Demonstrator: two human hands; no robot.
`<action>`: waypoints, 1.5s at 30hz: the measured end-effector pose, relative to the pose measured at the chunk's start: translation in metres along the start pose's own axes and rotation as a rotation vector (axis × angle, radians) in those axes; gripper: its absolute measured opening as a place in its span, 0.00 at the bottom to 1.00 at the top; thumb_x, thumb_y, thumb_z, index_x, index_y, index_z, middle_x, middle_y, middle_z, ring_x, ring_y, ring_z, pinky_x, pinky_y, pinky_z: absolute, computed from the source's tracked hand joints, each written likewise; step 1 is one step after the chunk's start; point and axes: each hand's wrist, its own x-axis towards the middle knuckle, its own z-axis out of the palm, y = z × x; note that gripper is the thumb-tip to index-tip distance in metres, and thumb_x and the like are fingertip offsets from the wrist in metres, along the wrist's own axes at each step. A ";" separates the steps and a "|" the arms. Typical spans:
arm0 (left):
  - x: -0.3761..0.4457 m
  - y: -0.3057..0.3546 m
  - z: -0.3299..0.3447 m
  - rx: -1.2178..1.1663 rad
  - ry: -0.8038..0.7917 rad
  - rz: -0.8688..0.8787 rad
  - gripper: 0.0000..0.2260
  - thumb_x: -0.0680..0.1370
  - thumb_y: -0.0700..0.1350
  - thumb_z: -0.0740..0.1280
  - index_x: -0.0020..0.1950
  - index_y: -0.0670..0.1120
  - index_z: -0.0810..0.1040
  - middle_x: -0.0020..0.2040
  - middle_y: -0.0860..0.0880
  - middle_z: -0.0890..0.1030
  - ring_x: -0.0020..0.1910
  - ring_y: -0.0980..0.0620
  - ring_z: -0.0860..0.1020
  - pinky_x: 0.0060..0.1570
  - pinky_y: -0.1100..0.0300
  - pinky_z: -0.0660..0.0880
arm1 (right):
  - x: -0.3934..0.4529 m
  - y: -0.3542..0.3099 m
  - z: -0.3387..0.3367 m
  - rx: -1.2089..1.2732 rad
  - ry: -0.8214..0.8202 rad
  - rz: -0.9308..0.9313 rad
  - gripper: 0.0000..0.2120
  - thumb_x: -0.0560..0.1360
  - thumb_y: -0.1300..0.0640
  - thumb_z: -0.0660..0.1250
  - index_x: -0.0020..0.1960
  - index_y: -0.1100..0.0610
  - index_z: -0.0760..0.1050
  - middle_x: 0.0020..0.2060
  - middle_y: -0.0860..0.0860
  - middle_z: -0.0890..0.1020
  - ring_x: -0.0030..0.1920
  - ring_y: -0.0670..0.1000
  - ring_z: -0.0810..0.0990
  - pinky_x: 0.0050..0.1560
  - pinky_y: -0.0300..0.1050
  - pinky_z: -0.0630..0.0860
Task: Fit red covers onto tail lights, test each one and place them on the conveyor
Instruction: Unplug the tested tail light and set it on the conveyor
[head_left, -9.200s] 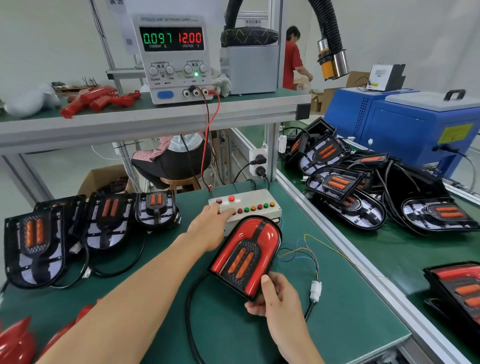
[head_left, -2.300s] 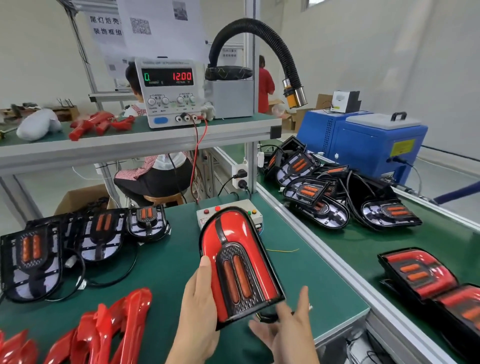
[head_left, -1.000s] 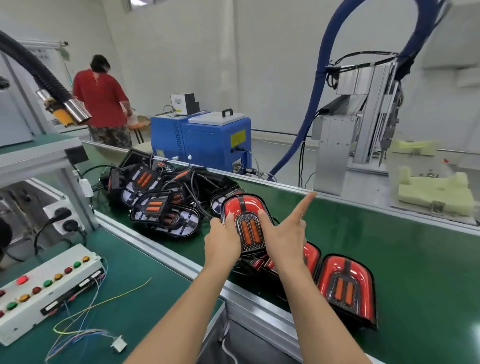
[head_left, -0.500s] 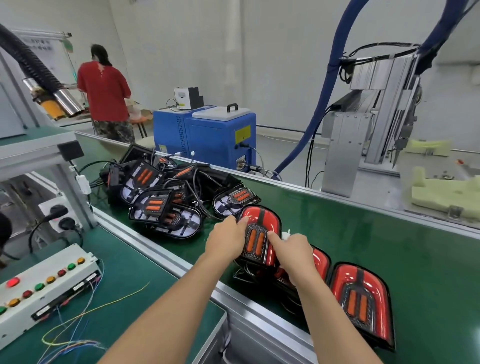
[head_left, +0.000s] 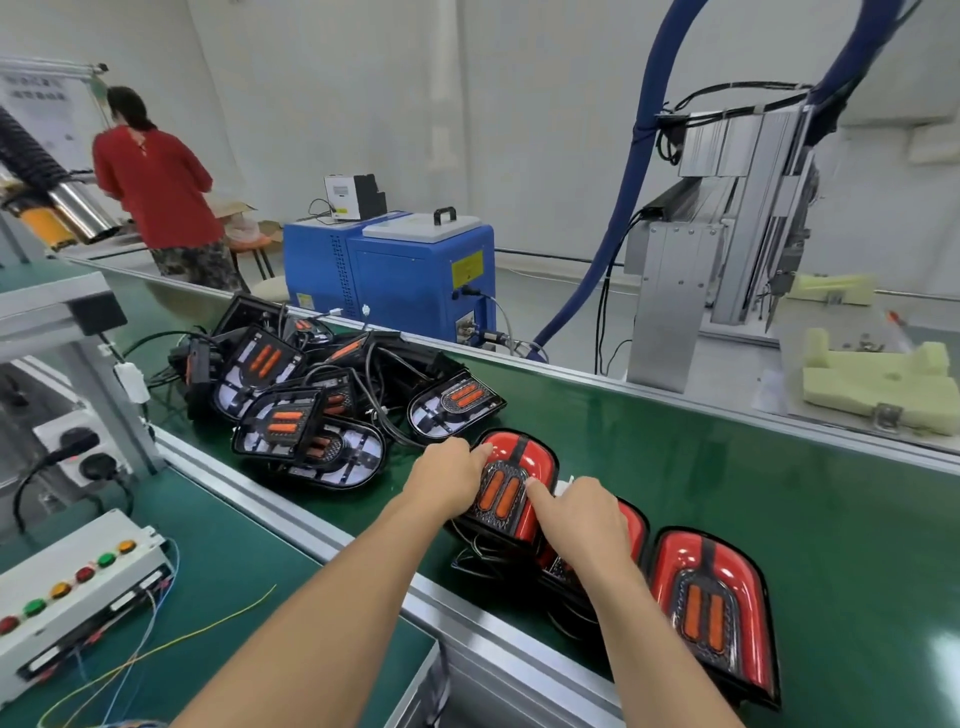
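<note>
Near the frame's centre, the left hand (head_left: 449, 475) and the right hand (head_left: 582, 514), fingers curled, hold a red-covered tail light (head_left: 511, 486) on the green conveyor (head_left: 727, 467).

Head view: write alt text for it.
Both hands, left hand and right hand, set a red-covered tail light on the green conveyor, beside two more covered lights. Uncovered lights lie piled to the left.

Bright even indoor light, soft shadows, wide-angle bending at edges
</note>
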 end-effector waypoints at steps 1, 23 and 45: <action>0.002 -0.001 0.001 -0.002 -0.010 -0.004 0.23 0.85 0.60 0.55 0.44 0.43 0.73 0.48 0.41 0.81 0.47 0.41 0.79 0.46 0.50 0.75 | -0.002 0.001 0.001 -0.029 0.004 -0.006 0.28 0.78 0.35 0.61 0.32 0.57 0.68 0.30 0.49 0.76 0.30 0.52 0.75 0.35 0.45 0.73; -0.062 -0.077 -0.007 -0.934 0.186 -0.247 0.30 0.85 0.65 0.46 0.68 0.47 0.78 0.61 0.53 0.82 0.67 0.50 0.76 0.74 0.46 0.66 | -0.055 -0.004 -0.017 0.135 0.245 -0.037 0.39 0.79 0.32 0.54 0.80 0.59 0.56 0.68 0.59 0.74 0.62 0.61 0.77 0.56 0.56 0.74; -0.390 -0.342 -0.132 -0.600 0.781 -0.811 0.12 0.80 0.44 0.63 0.41 0.44 0.83 0.40 0.46 0.86 0.45 0.43 0.85 0.47 0.51 0.80 | -0.398 -0.180 0.227 0.385 -0.967 -0.728 0.10 0.83 0.52 0.60 0.55 0.52 0.79 0.40 0.47 0.84 0.39 0.46 0.82 0.44 0.40 0.78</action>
